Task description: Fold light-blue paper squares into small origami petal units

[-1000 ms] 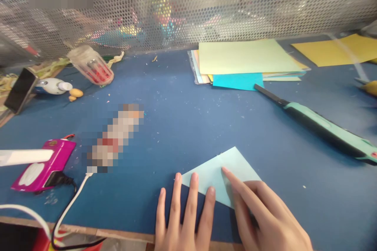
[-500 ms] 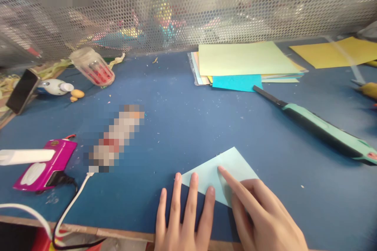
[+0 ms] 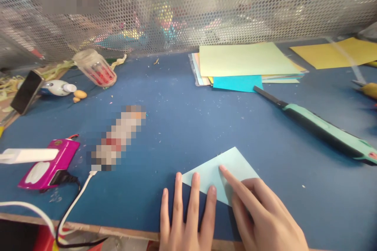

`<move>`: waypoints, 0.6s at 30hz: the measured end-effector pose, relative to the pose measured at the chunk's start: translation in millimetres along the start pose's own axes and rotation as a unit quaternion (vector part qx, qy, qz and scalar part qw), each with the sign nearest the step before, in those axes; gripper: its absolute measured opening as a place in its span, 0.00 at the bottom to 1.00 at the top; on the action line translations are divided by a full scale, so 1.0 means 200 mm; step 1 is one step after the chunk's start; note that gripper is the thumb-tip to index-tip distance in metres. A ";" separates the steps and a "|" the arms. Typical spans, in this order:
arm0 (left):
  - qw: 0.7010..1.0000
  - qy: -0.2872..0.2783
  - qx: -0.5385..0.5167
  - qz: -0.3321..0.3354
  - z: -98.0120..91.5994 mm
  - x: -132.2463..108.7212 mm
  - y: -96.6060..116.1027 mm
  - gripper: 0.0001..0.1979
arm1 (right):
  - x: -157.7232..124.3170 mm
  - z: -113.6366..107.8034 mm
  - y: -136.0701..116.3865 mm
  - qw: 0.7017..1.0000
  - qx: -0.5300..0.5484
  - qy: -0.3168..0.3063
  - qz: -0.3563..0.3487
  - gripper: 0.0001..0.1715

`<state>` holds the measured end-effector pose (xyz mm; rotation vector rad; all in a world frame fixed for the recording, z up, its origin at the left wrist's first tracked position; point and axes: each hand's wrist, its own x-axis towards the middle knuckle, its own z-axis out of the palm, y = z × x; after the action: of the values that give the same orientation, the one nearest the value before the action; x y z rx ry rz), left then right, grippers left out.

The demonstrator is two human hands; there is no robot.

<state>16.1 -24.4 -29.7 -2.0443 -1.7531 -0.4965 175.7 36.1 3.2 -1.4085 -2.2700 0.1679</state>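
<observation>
The paper [image 3: 210,172] on the desk [image 3: 176,125] is apparently being steadied by the open left hand [image 3: 186,240] and the pointing right hand [image 3: 263,213], whose grip cannot be told, and even pressure is next required.

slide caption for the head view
Right hand on light blue paper, left hand at its edge, on a blue tabletop.

Craft workshop, by the look of it! A blue worktop [image 3: 176,125] flecked with scraps [image 3: 303,186], a stack of coloured paper [image 3: 244,60] at the back, a pale blue sheet [image 3: 237,164] up front, a long teal-and-black tool [image 3: 321,129] lying to the right, a magenta box [image 3: 66,155] at left, and behind it all, a perforated metal screen [image 3: 235,8]!
</observation>
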 end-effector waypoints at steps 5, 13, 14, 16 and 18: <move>1.000 0.007 0.003 -0.001 0.00 0.00 0.01 0.21 | 0.00 0.00 0.00 1.000 -0.004 -0.002 -0.001 0.23; 0.999 -0.003 0.039 -0.001 -0.01 0.03 0.00 0.28 | -0.02 -0.01 0.01 1.000 0.002 0.002 0.014 0.22; 0.999 -0.010 0.043 0.002 -0.02 0.03 -0.01 0.29 | -0.03 0.00 0.02 1.000 0.008 -0.001 0.009 0.22; 0.998 -0.024 0.052 0.011 -0.03 0.03 -0.01 0.29 | -0.05 0.00 0.05 1.000 0.020 -0.006 -0.009 0.24; 0.998 -0.029 0.057 0.018 -0.04 0.04 -0.01 0.30 | -0.07 0.00 0.08 1.000 0.008 -0.005 -0.029 0.25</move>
<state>14.3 -22.1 -18.5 -2.0258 -1.7341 -0.3215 193.9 31.6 -7.6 -1.3347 -2.3093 0.1730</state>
